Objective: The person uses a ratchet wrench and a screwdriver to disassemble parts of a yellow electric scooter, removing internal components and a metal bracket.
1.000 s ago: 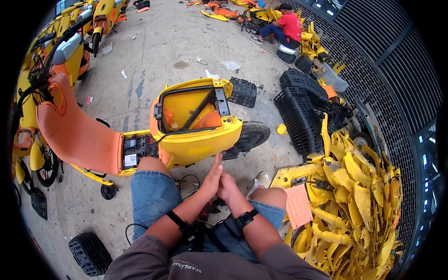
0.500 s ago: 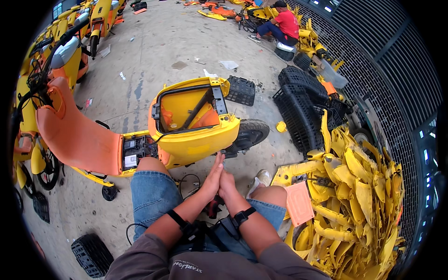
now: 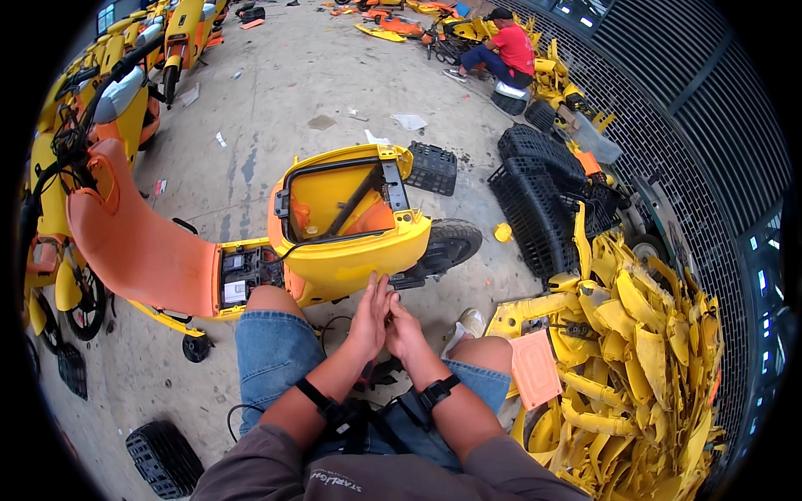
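In front of me my left hand (image 3: pixel 368 321) is raised with its fingers stretched out and pointing away. Against its palm side rests my right hand (image 3: pixel 405 332), its fingers loosely bent and partly hidden; nothing shows in either hand. Just beyond my fingertips is the rear body of a yellow and orange scooter (image 3: pixel 359 265), its seat opening uncovered. Its black rear wheel (image 3: pixel 451 248) lies to the right. A compartment (image 3: pixel 244 274) in the footboard is uncovered, showing dark parts and wiring. Below my hands, a dark object with some red is mostly hidden.
A heap of yellow plastic panels (image 3: pixel 643 351) rises at my right, with an orange panel (image 3: pixel 536 367) at its near edge. Black crates (image 3: pixel 535 192) lie farther off. More scooters (image 3: pixel 125 108) stand at the left. Another person (image 3: pixel 511 48) sits at the far right.
My hands, pressed palm to palm before, have drawn back toward me and slightly parted at the fingertips. The right fingers are more bent. The scooter has not visibly moved.
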Available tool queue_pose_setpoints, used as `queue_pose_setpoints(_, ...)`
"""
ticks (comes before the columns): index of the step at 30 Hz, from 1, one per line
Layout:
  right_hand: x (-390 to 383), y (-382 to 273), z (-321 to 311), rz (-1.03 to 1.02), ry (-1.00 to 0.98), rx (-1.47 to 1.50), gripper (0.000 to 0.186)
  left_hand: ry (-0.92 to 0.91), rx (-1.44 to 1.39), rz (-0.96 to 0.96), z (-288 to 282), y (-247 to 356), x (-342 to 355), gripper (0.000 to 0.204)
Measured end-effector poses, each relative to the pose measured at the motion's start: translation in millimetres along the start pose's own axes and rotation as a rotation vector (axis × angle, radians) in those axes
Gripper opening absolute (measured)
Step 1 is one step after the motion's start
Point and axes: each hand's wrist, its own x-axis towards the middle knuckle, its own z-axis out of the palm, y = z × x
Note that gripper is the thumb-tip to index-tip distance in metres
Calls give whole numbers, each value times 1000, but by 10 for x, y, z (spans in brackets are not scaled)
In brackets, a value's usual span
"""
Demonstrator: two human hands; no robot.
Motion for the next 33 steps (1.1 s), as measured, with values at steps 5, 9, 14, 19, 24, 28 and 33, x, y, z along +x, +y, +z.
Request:
queue_pose_setpoints(5, -70, 13, 61, -26, -112, -53, 44, 65, -108, -5, -14, 119, 46, 76)
queue_pose_setpoints(9, -95, 4, 99, 6, -74, 17, 42, 88, -167, -34, 8, 118, 23, 78)
queue_pose_setpoints(14, -42, 29, 77, -81, 130, 19, 44, 32, -187, -54, 9, -50, -2, 78)
queue_pose_setpoints(19, 14, -17, 84, -135, 261, -27, 52, 23, -159, -82, 67, -139, -50, 81)
queue_pose_setpoints(24, -63, -60, 94, -54, 139, 15, 53, 43, -115, -133, 68, -55, -80, 79)
queue_pose_setpoints(28, -81, -44, 69, 25, -34, 32, 49, 30, -127, -121, -12, 46, -54, 75)
queue_pose_setpoints(33, -75, -51, 81, -12, -67, 16, 39, 68, -172, -103, 57, 167, -10, 74)
